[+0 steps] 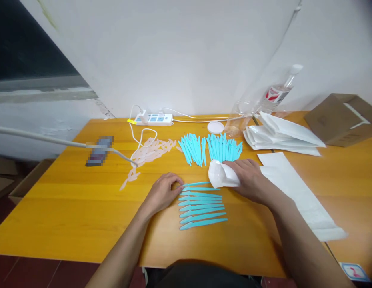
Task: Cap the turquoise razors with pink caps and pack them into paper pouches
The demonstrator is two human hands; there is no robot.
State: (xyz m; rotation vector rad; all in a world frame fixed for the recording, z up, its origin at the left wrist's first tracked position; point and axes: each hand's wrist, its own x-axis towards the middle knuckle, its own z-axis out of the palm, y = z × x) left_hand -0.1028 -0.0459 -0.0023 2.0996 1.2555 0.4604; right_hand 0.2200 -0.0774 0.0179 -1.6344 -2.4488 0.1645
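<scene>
My left hand [166, 190] pinches the left end of a slim turquoise stick [198, 183], shaped like an eyebrow razor. That stick is the farthest of a column of several similar sticks [204, 209] lying side by side on the table. My right hand [249, 176] grips a white pouch [219, 174], its open mouth facing left and its body hidden in my palm. The pouch is at the right end of the pinched stick; whether that end is inside cannot be seen. Behind my hands lie two turquoise piles, a left pile [192, 149] and a right pile [224, 148].
Pale pink translucent pieces [153, 151] lie left of the piles, near a power strip [154, 119]. A cable crosses a blurred phone-like object [99, 151]. Right are white pouches [279, 134], a flat white sheet [297, 192], a clear jar [238, 120], a bottle [279, 94] and a cardboard box [339, 120].
</scene>
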